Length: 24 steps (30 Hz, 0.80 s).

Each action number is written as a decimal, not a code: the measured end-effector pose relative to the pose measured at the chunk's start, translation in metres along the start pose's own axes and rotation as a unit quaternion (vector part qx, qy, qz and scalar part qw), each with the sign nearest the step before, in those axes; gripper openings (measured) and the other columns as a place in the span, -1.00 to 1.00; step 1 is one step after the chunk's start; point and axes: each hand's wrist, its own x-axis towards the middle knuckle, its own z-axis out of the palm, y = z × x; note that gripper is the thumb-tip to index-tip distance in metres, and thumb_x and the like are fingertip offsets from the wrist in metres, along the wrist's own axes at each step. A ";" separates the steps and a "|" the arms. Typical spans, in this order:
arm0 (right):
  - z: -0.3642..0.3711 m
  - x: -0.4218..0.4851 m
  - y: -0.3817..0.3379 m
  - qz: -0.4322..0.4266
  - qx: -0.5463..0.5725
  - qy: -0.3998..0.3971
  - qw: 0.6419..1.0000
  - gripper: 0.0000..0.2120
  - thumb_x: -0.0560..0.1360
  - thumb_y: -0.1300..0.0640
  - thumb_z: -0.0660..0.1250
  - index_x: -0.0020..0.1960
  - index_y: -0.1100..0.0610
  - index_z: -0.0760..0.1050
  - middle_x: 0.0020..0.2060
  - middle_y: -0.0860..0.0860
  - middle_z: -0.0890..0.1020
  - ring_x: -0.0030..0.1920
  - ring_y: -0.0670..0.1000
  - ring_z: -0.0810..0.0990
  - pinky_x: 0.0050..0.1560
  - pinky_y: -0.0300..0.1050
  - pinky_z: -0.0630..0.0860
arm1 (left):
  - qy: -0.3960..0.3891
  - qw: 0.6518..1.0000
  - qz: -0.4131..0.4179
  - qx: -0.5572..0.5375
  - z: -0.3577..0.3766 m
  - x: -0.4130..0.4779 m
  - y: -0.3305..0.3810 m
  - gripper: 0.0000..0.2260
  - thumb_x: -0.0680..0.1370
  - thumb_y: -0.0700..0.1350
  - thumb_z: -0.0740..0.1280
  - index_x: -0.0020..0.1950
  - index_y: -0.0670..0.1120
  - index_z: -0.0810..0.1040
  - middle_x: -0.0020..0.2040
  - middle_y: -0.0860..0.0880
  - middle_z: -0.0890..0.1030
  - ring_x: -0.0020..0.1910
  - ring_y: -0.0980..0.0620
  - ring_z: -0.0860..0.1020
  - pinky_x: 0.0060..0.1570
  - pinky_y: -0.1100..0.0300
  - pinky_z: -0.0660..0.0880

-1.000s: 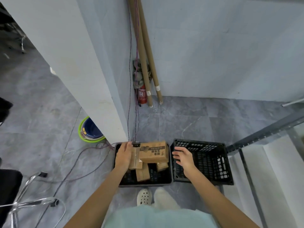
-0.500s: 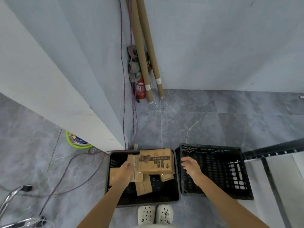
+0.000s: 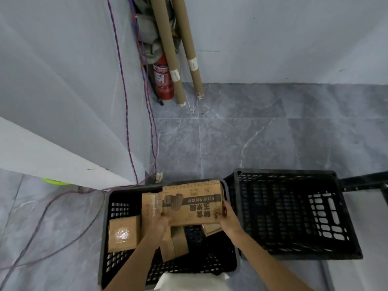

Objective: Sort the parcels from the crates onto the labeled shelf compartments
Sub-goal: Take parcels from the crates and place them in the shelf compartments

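Parcels lying in left crate [image 3: 117,208], several partly hiding under printed carton [image 3: 193,202]. Left hand [image 3: 159,223] gripping carton's near-left edge, fingertips blurring. Right hand [image 3: 228,217] curling round its near-right corner. Right crate [image 3: 294,213] standing just beside.

A: What colours are in the black slotted plastic crate [image 3: 117,206]?
B: Plain brown cardboard, mostly. The large brown cardboard parcel [image 3: 193,203] on top has a dark band and dark printed characters.
A: And beyond that crate?
B: A red cylindrical fire extinguisher [image 3: 163,89]; tan cardboard tubes [image 3: 168,49] with white bands; a red-and-blue twisted cable [image 3: 123,91]. Right of it, another black lattice plastic crate [image 3: 283,172]. Beneath, grey stone floor tiles [image 3: 262,139] veined white.
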 end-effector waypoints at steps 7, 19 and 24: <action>-0.050 -0.057 -0.031 0.044 0.085 0.020 0.995 -0.87 0.62 0.11 0.15 0.09 0.16 0.33 0.03 0.16 0.53 -0.08 0.04 0.56 -0.17 -0.03 0.56 | -0.031 0.992 -0.060 -0.106 -0.010 -0.103 0.031 -0.73 0.63 -0.02 0.13 0.28 -0.07 0.43 0.11 -0.16 0.56 0.10 -0.17 0.53 -0.06 0.03 0.50; -0.161 -0.303 -0.215 -0.040 0.107 -0.065 0.991 -0.58 0.36 -0.22 0.34 -0.10 0.13 0.39 0.00 0.10 0.65 0.09 0.07 0.61 0.18 0.19 0.48 | -0.030 0.990 -0.017 -0.134 -0.056 -0.378 0.209 -0.57 0.56 0.17 0.20 -0.15 -0.22 0.50 -0.30 -0.18 0.48 -0.26 -0.14 0.51 -0.10 -0.10 0.54; -0.192 -0.366 -0.283 -0.120 0.117 -0.066 0.984 -0.33 0.35 -0.43 0.25 0.22 0.06 0.47 0.12 0.05 0.62 0.16 0.04 0.56 0.02 0.13 0.55 | -0.093 0.987 0.107 -0.078 -0.072 -0.452 0.272 -0.68 0.59 0.10 0.20 0.16 -0.12 0.45 0.12 -0.23 0.53 -0.03 -0.19 0.55 0.07 -0.10 0.51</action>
